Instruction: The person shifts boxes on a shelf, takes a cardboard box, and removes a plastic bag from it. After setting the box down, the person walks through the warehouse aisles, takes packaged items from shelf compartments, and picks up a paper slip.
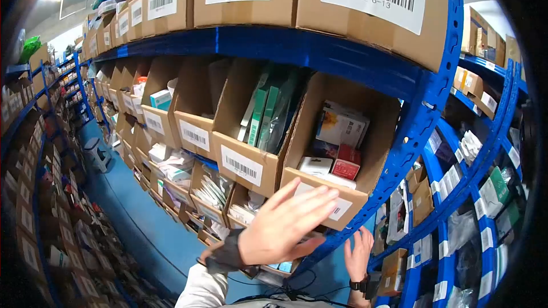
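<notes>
L hand flat, thumb apart, hides pt of bin label | R hand low, fingers spread | red box txt unclear

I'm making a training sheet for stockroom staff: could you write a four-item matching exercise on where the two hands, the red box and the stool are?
Column one
1. Left hand
2. Right hand
3. Red box
4. Stool

Column two
A. On the blue floor
B. Inside the open carton at the right end of the row
C. In front of a carton's label, hiding part of it
D. At the lower right of the picture, beside the blue post

Right pairs: 1-C, 2-D, 3-B, 4-A.
</notes>
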Demonstrator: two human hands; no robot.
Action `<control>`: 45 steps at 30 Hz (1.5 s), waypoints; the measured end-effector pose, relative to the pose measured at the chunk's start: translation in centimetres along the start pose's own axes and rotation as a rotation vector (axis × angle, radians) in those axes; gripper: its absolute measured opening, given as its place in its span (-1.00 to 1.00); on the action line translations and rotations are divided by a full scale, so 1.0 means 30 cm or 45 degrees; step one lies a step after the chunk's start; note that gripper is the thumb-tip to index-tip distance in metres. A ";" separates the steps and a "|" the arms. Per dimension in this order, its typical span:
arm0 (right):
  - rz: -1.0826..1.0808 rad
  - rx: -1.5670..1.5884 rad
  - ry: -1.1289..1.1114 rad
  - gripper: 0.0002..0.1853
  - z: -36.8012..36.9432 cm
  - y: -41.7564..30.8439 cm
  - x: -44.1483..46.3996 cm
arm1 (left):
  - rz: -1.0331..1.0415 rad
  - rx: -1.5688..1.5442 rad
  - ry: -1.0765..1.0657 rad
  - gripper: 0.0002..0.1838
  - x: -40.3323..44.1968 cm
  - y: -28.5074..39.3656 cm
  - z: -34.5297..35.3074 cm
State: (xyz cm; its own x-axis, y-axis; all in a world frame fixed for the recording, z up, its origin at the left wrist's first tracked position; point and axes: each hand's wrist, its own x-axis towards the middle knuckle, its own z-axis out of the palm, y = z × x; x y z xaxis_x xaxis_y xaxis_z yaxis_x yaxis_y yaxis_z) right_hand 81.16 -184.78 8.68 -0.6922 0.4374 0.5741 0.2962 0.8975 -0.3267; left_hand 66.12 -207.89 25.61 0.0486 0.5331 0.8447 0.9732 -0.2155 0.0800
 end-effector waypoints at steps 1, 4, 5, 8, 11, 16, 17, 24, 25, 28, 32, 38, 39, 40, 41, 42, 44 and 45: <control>0.009 0.004 0.034 -0.75 -0.008 -0.007 -0.005 | -0.002 -0.208 0.065 -0.24 0.003 0.022 -0.070; 0.010 0.002 0.061 -0.76 -0.015 -0.020 -0.013 | 0.205 -0.649 0.276 -0.21 0.029 0.088 -0.210; 0.024 0.014 0.042 -0.76 -0.019 -0.024 -0.014 | 0.345 -0.763 0.268 -0.16 0.041 0.093 -0.244; -0.038 -0.002 0.045 -0.75 -0.024 -0.020 -0.016 | 0.381 -1.222 0.639 -0.13 0.106 0.205 -0.281; -0.049 0.078 0.009 -0.73 -0.061 -0.027 -0.009 | 0.320 -1.461 0.707 -0.13 0.122 0.216 -0.251; -0.057 0.218 -0.122 -0.71 0.009 0.184 -0.077 | 0.183 -1.653 0.729 -0.14 0.144 0.181 -0.080; -0.109 0.171 -0.096 -0.70 0.008 0.210 -0.076 | 0.167 -1.668 0.729 -0.14 0.153 0.178 -0.049; -0.265 0.210 -0.129 -0.66 -0.143 0.256 -0.032 | 0.040 -1.695 0.795 -0.15 0.160 0.219 0.152; -0.289 0.221 -0.149 -0.66 -0.145 0.280 -0.034 | 0.028 -1.689 0.816 -0.15 0.158 0.228 0.171; -0.336 0.252 -0.242 -0.66 -0.141 0.341 -0.049 | -0.011 -1.626 0.850 -0.15 0.145 0.268 0.209; -0.416 0.347 -0.297 -0.68 -0.102 0.352 -0.064 | -0.065 -1.510 0.882 -0.15 0.109 0.344 0.212; -0.604 0.690 -0.365 -0.73 -0.097 0.197 -0.088 | -0.058 -1.196 0.883 -0.15 0.025 0.542 0.087; -0.618 0.761 -0.418 -0.75 -0.089 0.167 -0.094 | -0.045 -1.135 0.878 -0.15 0.009 0.581 0.057; -0.629 0.837 -0.452 -0.73 -0.076 0.138 -0.103 | -0.042 -1.078 0.866 -0.15 -0.002 0.620 0.032; -0.676 0.864 -0.489 -0.74 -0.065 0.110 -0.108 | -0.033 -1.031 0.860 -0.15 -0.015 0.654 0.003; -0.723 0.886 -0.519 -0.75 -0.056 0.078 -0.113 | -0.036 -0.992 0.856 -0.15 -0.027 0.684 -0.020; -0.792 0.931 -0.597 -0.75 -0.044 0.006 -0.126 | -0.041 -0.937 0.851 -0.15 -0.046 0.726 -0.061; -0.841 0.943 -0.619 -0.75 -0.034 -0.027 -0.131 | -0.042 -0.918 0.853 -0.15 -0.053 0.734 -0.083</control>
State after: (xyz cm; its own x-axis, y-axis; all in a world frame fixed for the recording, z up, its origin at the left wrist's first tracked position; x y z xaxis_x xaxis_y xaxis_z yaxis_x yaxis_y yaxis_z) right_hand 84.29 -187.17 7.45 -0.8019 -0.3297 0.4982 -0.5820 0.6194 -0.5268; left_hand 86.93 -215.52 27.34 -0.3302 0.0220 0.9437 0.5910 -0.7747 0.2248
